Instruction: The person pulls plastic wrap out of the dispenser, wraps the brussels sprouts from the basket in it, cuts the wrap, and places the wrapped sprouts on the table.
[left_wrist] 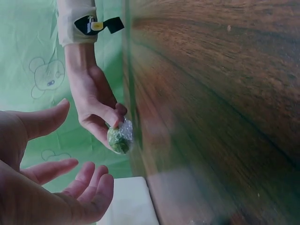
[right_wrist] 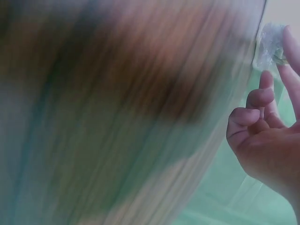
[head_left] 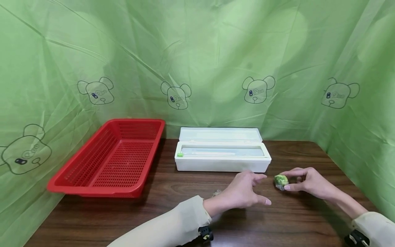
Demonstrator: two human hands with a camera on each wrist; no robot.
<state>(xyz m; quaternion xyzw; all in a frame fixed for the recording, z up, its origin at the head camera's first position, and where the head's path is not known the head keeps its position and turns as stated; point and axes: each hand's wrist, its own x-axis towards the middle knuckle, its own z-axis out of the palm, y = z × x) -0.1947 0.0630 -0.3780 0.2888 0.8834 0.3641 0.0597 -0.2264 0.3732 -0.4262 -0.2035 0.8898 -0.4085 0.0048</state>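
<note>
Between its thumb and fingers my right hand point(head_left: 311, 183) pinches a small round green thing wrapped in clear plastic film point(head_left: 280, 181). The left wrist view shows crinkled film over the green bundle point(left_wrist: 120, 137); its exact kind I cannot tell. In the right wrist view the bundle point(right_wrist: 271, 44) sits at the fingertips, partly cut off by the frame. My left hand point(head_left: 242, 190) is held over the table to the left of it, thumb and fingers spread with nothing between them. Behind the left wrist, a bit of clear crumpled film point(head_left: 217, 192) peeks out, mostly hidden.
A white cling film dispenser point(head_left: 222, 164) with its lid raised and a green slider point(head_left: 180, 155) stands at the back middle. To the left is a red perforated basket point(head_left: 135, 192). Green cloth point(head_left: 213, 61) surrounds the brown wooden table point(head_left: 172, 187).
</note>
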